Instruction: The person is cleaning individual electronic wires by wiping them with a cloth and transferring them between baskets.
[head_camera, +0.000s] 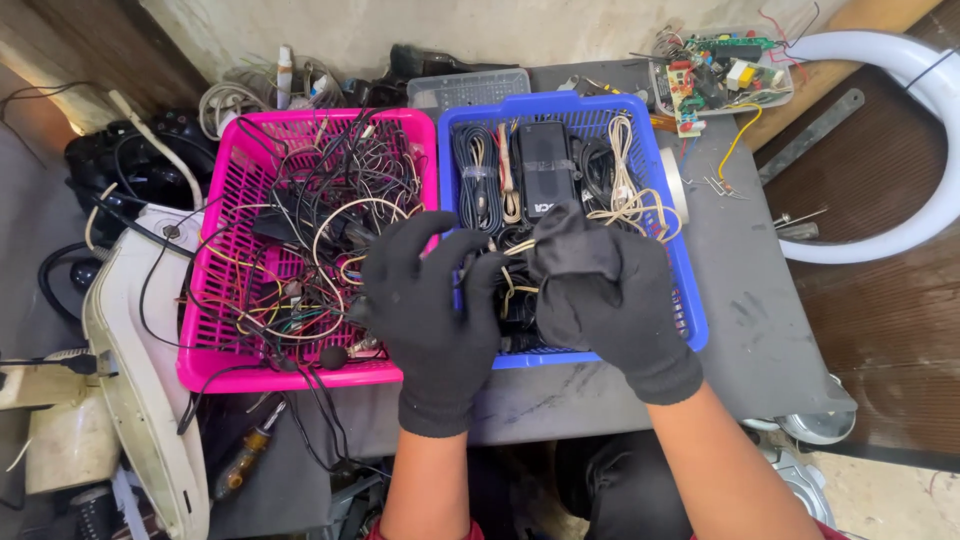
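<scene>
Both my hands wear black gloves. My left hand (432, 300) is spread with fingers apart over the gap between the pink basket (218, 270) and the blue basket (690, 300), its fingertips touching a beige cable (515, 280). My right hand (605, 290) is curled over a bundle of black and beige cables at the front of the blue basket, gripping it. A black power adapter (545, 165) lies behind, among coiled cords (625, 190). The pink basket holds a tangle of thin wires (320, 230).
The baskets sit on a grey table (760, 320). A tray of circuit boards (720, 75) stands at the back right, a white curved plastic part (900, 60) beyond it. White appliance housings (130, 330) and black cables crowd the left; a screwdriver (245, 455) lies below the pink basket.
</scene>
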